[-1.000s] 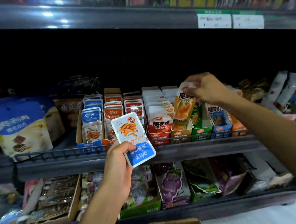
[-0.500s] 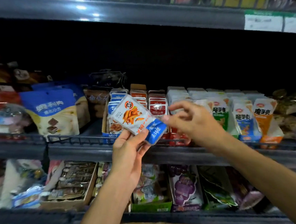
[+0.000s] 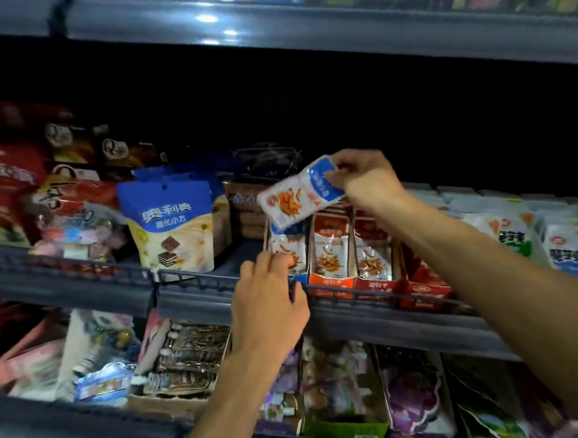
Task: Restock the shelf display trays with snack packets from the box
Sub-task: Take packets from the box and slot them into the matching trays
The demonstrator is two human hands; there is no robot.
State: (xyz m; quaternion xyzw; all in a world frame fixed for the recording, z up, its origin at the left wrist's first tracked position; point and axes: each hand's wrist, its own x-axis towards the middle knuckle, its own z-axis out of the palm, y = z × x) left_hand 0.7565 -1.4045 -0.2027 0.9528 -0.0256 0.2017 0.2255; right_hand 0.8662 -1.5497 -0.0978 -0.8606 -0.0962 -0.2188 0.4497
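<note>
- While your right hand (image 3: 363, 182) carries a blue-and-white snack packet (image 3: 301, 192) above the leftmost display tray (image 3: 288, 249), you are mid-placement: this looks like the step of dropping one packet into its matching row.
- That packet sits in the air, tilted with its blue end up toward your fingers, just above the blue-fronted tray and not yet touching the packets already standing in it.
- Your right grip is a pinch (thumb and fingertips closed on the blue end of the packet), with the forearm reaching in from the lower right across the shelf rail (image 3: 371, 293).
- Your left hand (image 3: 270, 309) is at the front of the same tray, palm away from you, fingers loosely spread over the rail and touching the front packet; it holds nothing that I can see, and seems to be steadying or pressing the row.
- Next, I judge you need to turn the packet upright, line it up with the blue row rather than the orange tray (image 3: 331, 250) beside it, and slide it in without knocking the front packets over the rail.
- Only this one packet is in hand; the supply box is out of view here.
</note>
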